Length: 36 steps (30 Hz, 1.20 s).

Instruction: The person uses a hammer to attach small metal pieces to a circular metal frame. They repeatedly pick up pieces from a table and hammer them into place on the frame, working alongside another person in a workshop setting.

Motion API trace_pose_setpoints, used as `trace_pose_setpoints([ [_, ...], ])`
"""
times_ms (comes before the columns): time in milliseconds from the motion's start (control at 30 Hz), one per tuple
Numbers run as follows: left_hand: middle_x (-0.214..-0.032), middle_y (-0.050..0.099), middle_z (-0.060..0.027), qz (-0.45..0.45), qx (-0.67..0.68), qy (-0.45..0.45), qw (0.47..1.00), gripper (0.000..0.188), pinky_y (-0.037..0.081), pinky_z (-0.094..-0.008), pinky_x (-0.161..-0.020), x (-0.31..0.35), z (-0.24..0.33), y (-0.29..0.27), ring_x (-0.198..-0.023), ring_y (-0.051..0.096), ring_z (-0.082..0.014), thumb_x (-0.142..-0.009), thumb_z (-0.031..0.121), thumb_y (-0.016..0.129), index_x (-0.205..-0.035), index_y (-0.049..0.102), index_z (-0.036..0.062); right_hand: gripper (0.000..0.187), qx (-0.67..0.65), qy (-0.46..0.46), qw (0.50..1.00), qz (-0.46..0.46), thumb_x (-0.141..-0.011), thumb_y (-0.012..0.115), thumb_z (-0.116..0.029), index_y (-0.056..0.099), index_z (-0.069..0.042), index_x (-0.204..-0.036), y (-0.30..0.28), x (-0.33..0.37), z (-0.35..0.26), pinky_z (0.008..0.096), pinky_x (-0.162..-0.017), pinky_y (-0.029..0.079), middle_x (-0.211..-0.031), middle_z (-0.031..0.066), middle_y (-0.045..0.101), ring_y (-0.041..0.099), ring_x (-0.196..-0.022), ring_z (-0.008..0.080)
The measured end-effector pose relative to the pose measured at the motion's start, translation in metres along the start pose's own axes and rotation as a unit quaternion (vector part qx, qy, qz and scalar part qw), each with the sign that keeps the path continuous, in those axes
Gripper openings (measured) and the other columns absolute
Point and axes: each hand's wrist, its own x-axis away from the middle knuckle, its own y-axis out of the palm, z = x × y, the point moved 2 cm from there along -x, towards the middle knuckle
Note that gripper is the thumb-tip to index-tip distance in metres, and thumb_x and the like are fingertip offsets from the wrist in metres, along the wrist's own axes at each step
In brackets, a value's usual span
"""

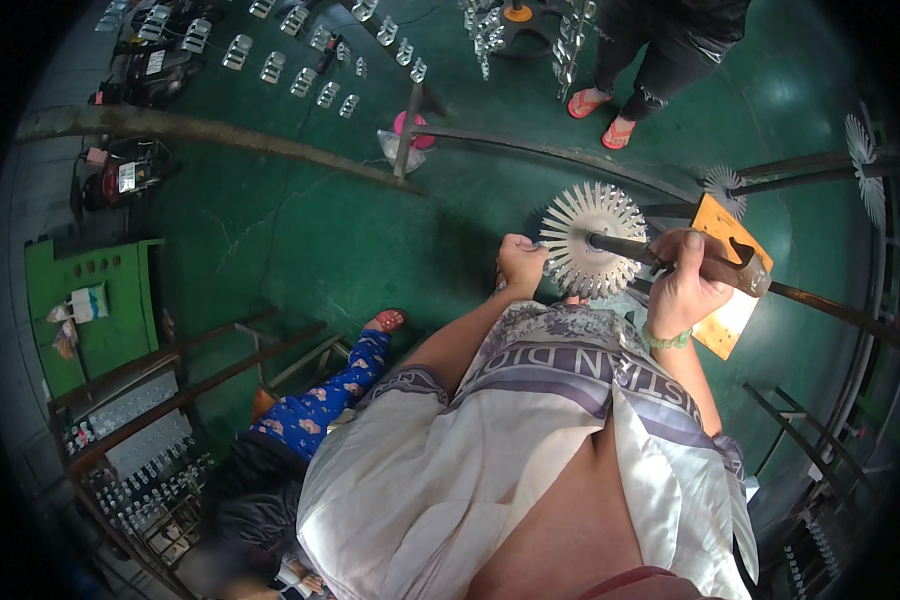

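In front of me is a round silver metal disc (592, 240) with many narrow prongs radiating around its rim. A dark rod (620, 246) runs from its centre toward my right hand. My right hand (685, 285) is wrapped round a thick brown metal tube (735, 268) with a notched end, in line with that rod. At the disc's left edge, my left hand (522, 264) is closed, fingertips pinched against the prongs. What lies between those fingers is too small to make out.
Behind my right hand is a yellow board (720, 225). Two more pronged discs (725, 190) are on bars at right. A person in orange sandals (618, 132) stands ahead; another in blue patterned trousers (335, 405) is at my left. Metal rails (560, 155) cross ahead; small parts hang beyond.
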Motion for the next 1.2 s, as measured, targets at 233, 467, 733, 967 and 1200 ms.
trace_pose_setpoints([
  [233, -0.069, 0.066, -0.0098, 0.015, -0.033, -0.014, 0.999, 0.032, 0.049, -0.0298, -0.06, -0.002, -0.006, 0.002, -0.062, 0.064, -0.0169, -0.057, 0.007, 0.075, -0.08, 0.054, 0.0011, 0.013, -0.041, -0.007, 0.999, -0.022, -0.083, 0.061, -0.002, 0.049, 0.0, -0.079, -0.004, 0.003, 0.005, 0.0267, -0.051, 0.045, -0.066, 0.009, 0.057, 0.054, -0.055, 0.0143],
  [467, -0.069, 0.066, -0.0097, 0.021, -0.034, -0.017, 0.999, 0.031, 0.049, -0.0306, -0.061, 0.003, 0.005, -0.002, -0.063, 0.064, -0.0186, -0.057, 0.007, 0.075, -0.08, 0.055, 0.002, 0.016, -0.02, -0.023, 0.999, -0.022, -0.085, 0.061, -0.006, 0.052, 0.001, -0.074, 0.0, 0.002, -0.001, 0.0251, -0.049, 0.043, -0.063, 0.0098, 0.056, 0.052, -0.053, 0.0138],
  [733, -0.068, 0.064, -0.0101, 0.015, -0.037, -0.026, 0.999, 0.031, 0.048, -0.0307, -0.06, -0.007, -0.017, 0.001, -0.06, 0.062, -0.0198, -0.056, 0.008, 0.075, -0.078, 0.055, 0.0023, 0.018, -0.021, -0.023, 1.0, -0.001, -0.086, 0.06, -0.009, 0.053, 0.002, -0.073, 0.002, 0.005, -0.004, 0.0249, -0.049, 0.041, -0.061, 0.0102, 0.057, 0.051, -0.052, 0.0133],
  [967, -0.064, 0.064, -0.0096, 0.024, -0.055, -0.007, 0.998, 0.03, 0.048, -0.0277, -0.051, -0.016, -0.04, 0.009, -0.053, 0.062, -0.0161, -0.058, 0.006, 0.073, -0.079, 0.052, 0.0007, 0.018, 0.006, -0.03, 0.999, -0.007, -0.086, 0.059, -0.01, 0.054, 0.002, -0.073, 0.0, 0.006, -0.002, 0.025, -0.051, 0.042, -0.062, 0.0102, 0.057, 0.052, -0.054, 0.0136],
  [1200, -0.066, 0.063, -0.0106, -0.008, -0.004, -0.033, 0.999, 0.031, 0.049, -0.0312, -0.062, -0.012, -0.024, 0.003, -0.063, 0.063, -0.0217, -0.051, 0.012, 0.076, -0.073, 0.056, 0.0036, 0.019, 0.0, -0.026, 1.0, 0.006, -0.088, 0.057, -0.009, 0.053, 0.002, -0.072, -0.003, 0.006, -0.002, 0.0257, -0.051, 0.042, -0.06, 0.0109, 0.056, 0.052, -0.052, 0.0144],
])
